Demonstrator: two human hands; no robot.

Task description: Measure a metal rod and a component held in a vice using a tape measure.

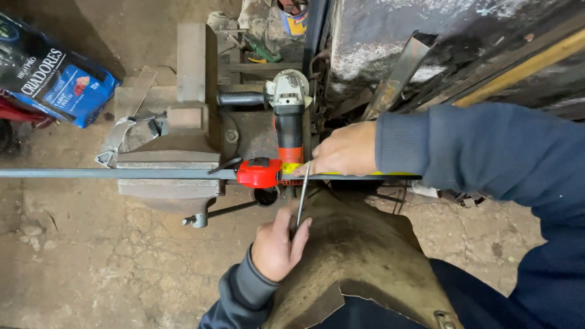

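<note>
Two hands mark a bar beside a grinder.

Single head-worn view, looking steeply down (almost straight), close over the bench vise, concrete floor beneath

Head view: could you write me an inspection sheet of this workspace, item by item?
Surface: cracked, dusty concrete floor; a vise stands on it.
Job's things: long metal bar lies across the vise; red tape measure sits on the bar, its yellow blade running under the right hand.
Clutter: angle grinder behind the bar; blue bag at upper left; metal offcuts at the back.
Hands: left hand holds a thin metal scriber against the bar; right hand presses on the tape blade and bar.
Cables: nothing seen.
Surroundings: dark, worn metal panel behind; leather apron on the person's lap.
</note>
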